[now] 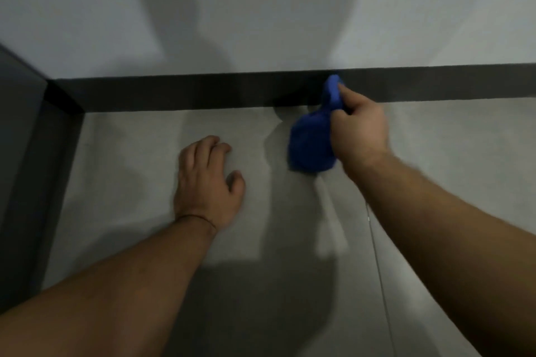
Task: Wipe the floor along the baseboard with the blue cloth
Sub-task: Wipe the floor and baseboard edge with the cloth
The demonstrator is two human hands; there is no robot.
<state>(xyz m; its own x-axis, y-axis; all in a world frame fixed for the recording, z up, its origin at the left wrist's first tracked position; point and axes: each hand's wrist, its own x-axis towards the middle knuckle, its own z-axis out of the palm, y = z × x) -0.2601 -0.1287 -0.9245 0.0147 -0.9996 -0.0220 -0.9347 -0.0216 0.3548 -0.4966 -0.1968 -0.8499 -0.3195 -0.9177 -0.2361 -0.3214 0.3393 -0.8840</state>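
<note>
Head view looks down on a grey floor (pixel 139 153) that meets a dark baseboard (pixel 188 93) under a pale wall (pixel 261 9). The right hand (pixel 359 127) grips the blue cloth (pixel 311 142), its fingers (pixel 346 94) curled tight round the bunched middle. One end of the cloth pokes up across the baseboard's face, and the fuller end hangs down onto the floor just in front of the baseboard. Whether that end presses flat on the floor or only brushes it cannot be told. The left hand (pixel 207 182) holds nothing. It rests palm down on the floor, further out from the baseboard than the cloth, with the fingers loosely bent, seemingly as a brace.

As a judgement, the wiping is in hand rather than finished. The cloth is at the baseboard but gathered into a lump, so little of it meets the floor. No damp streak or cleaner band shows along the baseboard, so what has been covered cannot be read. The strip towards the baseboard's left corner (pixel 62 95) and the strip to the right of the cloth both look left to do
</note>
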